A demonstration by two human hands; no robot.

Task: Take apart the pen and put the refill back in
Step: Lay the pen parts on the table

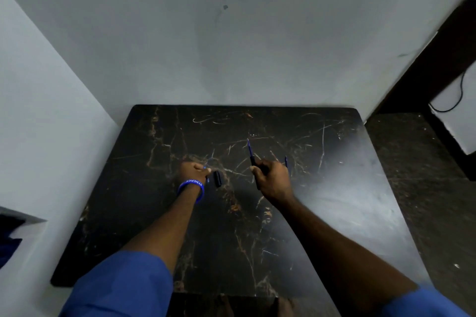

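Two bare hands work over a dark marble-patterned bench [334, 213] set against pale walls. The right hand [273, 180] grips a black pen barrel [253, 162] with a blue refill [249, 147] protruding toward the far edge. The left hand [192, 168], wearing a blue wristband [192, 188], rests just beside a small black pen piece [218, 178].

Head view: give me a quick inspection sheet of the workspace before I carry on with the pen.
Surface: dark marble-patterned table, scratched, glare on its right side.
Job's things: pen in the right hand, blue tip pointing away; black pen piece lying beside the left hand; thin blue part just right of the right hand.
Clutter: nothing seen.
Hands: left hand down at the table, grip unclear; right hand closed on the pen.
Cables: black cable far right.
Surroundings: pale walls, blue sleeves.
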